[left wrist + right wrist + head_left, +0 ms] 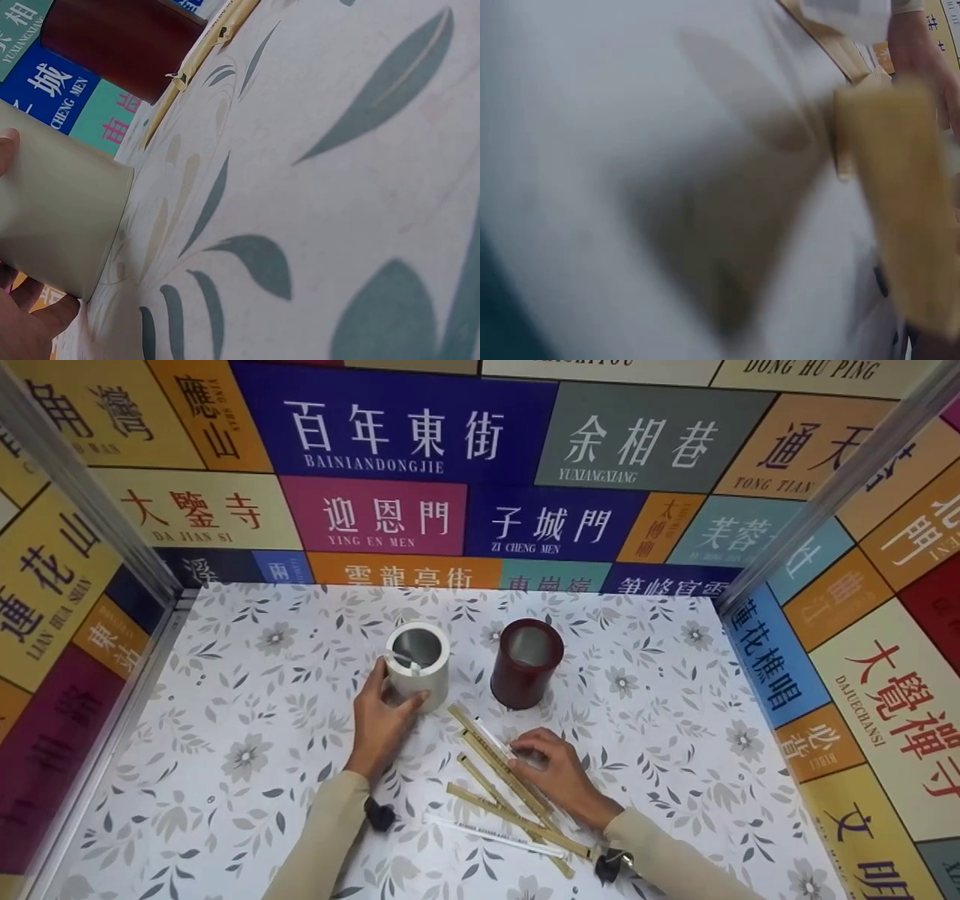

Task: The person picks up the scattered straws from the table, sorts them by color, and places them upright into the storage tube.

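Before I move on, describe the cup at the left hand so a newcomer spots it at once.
On the flowered table, look toward the far side for two cups. The left one is the pale cup, gripped by the left hand. Its whitish colour sets it apart from the dark red cup.

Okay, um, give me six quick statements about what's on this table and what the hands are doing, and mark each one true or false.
1. The left hand holds the white canister. True.
2. In the head view, the dark red canister stands left of the white one. False: it stands to the right.
3. Narrow gold packets lie on the flower-patterned table. True.
4. Every narrow packet on the table is gold. False: white packets lie there too.
5. The right hand is at the packets. True.
6. The two canisters touch. False: there is a gap between them.
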Motion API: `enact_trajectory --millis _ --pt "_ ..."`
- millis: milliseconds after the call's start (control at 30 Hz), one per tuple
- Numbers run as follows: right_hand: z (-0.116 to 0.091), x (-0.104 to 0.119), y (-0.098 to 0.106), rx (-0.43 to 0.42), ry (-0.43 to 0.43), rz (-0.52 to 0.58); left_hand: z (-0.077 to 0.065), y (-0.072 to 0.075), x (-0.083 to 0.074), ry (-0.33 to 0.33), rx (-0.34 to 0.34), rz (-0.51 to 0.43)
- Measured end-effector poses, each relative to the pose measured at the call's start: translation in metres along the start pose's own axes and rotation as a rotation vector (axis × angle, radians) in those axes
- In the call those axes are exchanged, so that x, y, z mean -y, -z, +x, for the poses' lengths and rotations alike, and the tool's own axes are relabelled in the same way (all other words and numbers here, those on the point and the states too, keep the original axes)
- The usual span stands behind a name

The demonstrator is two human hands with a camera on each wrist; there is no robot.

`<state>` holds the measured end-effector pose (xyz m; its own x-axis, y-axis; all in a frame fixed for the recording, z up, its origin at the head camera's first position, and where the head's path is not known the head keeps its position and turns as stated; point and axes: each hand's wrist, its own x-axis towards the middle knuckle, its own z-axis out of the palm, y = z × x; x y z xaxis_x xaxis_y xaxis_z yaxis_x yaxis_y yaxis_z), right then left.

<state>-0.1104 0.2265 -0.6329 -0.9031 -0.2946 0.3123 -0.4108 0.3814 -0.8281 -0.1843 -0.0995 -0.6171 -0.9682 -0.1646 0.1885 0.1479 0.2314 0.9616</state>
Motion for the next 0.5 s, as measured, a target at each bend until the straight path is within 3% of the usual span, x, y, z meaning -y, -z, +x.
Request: enact_trajectory --millis 300,400,500 --pt "-0.0082 -0.0087 -0.0008 -0.014 0.208 -0.107 -0.0008 0.0007 -0.0006 0.014 -0.001 -0.047" --pt "-0.0088 -0.0072 0.0003 -0.011 0.224 -0.171 -0.0007 0.0001 -0.0005 0.020 -0.002 -0.044" --pt "-0.0075 -0.0032 0.0015 0.004 0.187 -0.245 -0.0001 0.0001 -0.0007 0.022 -0.002 -0.043"
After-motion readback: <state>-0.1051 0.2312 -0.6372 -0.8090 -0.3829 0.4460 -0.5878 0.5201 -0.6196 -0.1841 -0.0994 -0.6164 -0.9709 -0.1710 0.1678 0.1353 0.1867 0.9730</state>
